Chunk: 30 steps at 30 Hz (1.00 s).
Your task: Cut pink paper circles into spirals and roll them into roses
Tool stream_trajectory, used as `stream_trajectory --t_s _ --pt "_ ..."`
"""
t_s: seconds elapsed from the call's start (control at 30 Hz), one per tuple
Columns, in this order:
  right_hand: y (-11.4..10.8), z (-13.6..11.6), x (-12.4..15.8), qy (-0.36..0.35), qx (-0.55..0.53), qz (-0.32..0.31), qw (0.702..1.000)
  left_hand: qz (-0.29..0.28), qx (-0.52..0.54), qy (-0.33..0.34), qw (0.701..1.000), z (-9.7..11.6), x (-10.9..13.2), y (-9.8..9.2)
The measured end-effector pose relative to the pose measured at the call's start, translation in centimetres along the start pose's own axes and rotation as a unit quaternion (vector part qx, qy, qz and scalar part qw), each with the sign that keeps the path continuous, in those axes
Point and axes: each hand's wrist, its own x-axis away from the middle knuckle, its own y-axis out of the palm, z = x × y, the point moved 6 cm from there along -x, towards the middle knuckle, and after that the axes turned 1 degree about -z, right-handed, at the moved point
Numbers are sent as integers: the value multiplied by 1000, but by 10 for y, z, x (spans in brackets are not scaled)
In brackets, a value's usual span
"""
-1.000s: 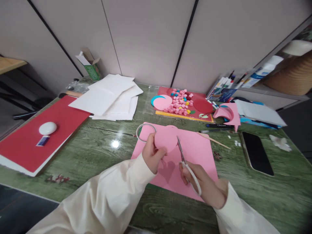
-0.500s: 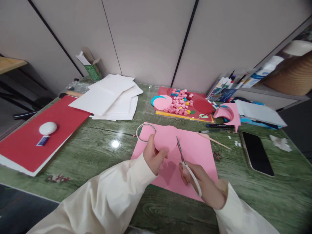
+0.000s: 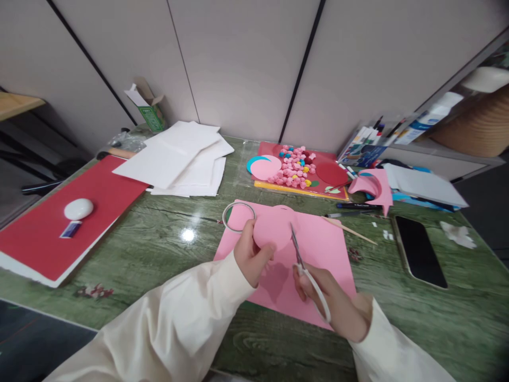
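Between the thumb and fingers of my left hand (image 3: pixel 254 254) is a round pink paper piece (image 3: pixel 272 231), held a little above a large pink paper sheet (image 3: pixel 322 239). My right hand (image 3: pixel 324 292) is closed on white-handled scissors (image 3: pixel 299 255), whose blades point up along the right edge of the round piece. Whether the blades are biting the paper is hard to see. A tape ring (image 3: pixel 228 225) lies at the sheet's upper left corner, just beyond my left hand. The round piece casts a shadow on the sheet below.
Red sheet (image 3: pixel 43 244) with a white oval object (image 3: pixel 78 209) lies left. White sheets (image 3: pixel 178 159) sit behind. Small pink flowers (image 3: pixel 294 168) rest on a packet at the back. A wooden stick (image 3: pixel 353 232), phone (image 3: pixel 420 250) and curved pink offcut (image 3: pixel 382 185) lie right.
The round pink piece has shifted slightly to the right in my left hand, and the scissor blades have moved slightly right with it. Everything else looks the same.
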Motion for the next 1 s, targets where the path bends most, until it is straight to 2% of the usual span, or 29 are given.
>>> stream_trajectory --t_s 0.4,0.63,0.87,1.0 --pt "2 3 0 2 -18 -12 1000 27 -12 33 999 -1 -2 -5" --pt "1 3 0 -3 -23 -12 1000 37 -61 29 997 -2 -1 -6" --pt "-1 1 -1 0 -14 -13 1000 -2 -119 17 993 -5 2 -4" --pt "-1 0 0 2 -13 -10 1000 0 -127 19 992 -6 1 -5"
